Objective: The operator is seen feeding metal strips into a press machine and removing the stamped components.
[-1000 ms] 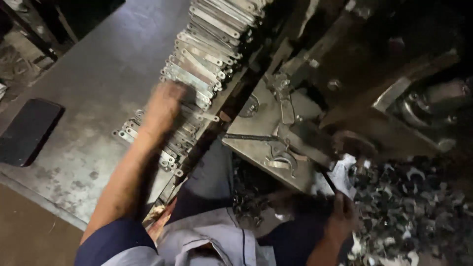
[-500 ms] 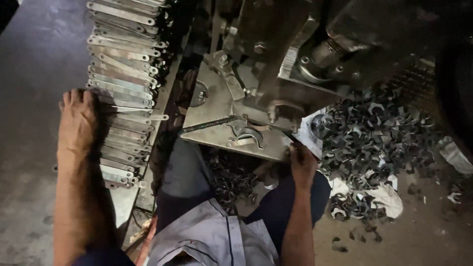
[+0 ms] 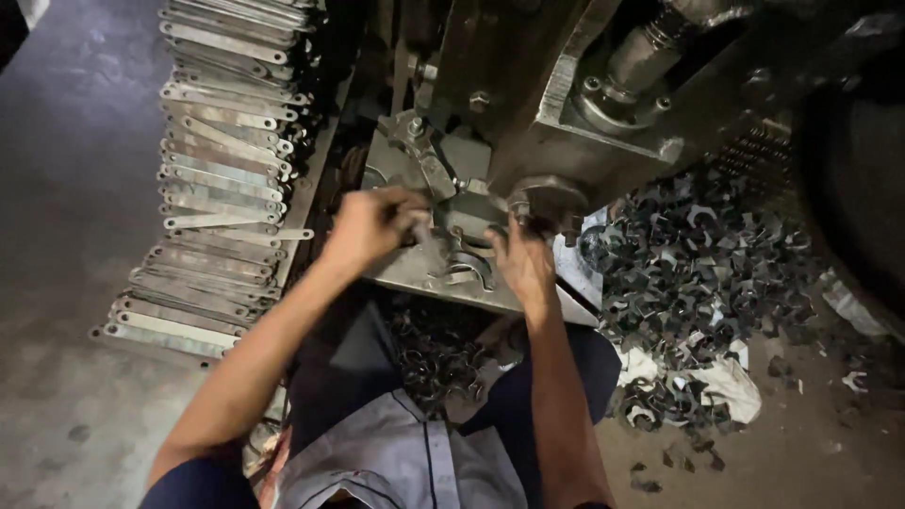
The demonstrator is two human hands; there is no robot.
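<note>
Left hand (image 3: 372, 226) curled in a fist-like grip around a thin dark metal piece, seemingly a strip (image 3: 421, 234), held over the press bed (image 3: 424, 273); fingers pressed together. What exactly it pinches is partly hidden by the knuckles.

Right hand (image 3: 524, 262) on the bed just under the round ram (image 3: 550, 200); fingers loosely bent, tips against the die area. Cannot tell whether it holds anything.

Press (image 3: 584, 85): heavy cast metal, dull grey, greasy, with bolts and a cylindrical shaft at top. Bed is a flat steel plate, worn pale at the edges, carrying a curved die block (image 3: 468, 269).

Strips (image 3: 222, 188): long flat metal blanks with rounded holed ends, dull silver, stacked in an overlapping row on the counter (image 3: 66, 236) left of the press. Counter is dark sheet metal, scuffed and stained.

Stampings (image 3: 698, 254): a loose heap of small curved cut pieces, dark and shiny, on the floor (image 3: 801, 443) right of the press. More lie between the person's knees (image 3: 434, 353). A pale rag (image 3: 726, 382) lies at the heap's near edge.

Floor bare, dusty brown. Light dim.
</note>
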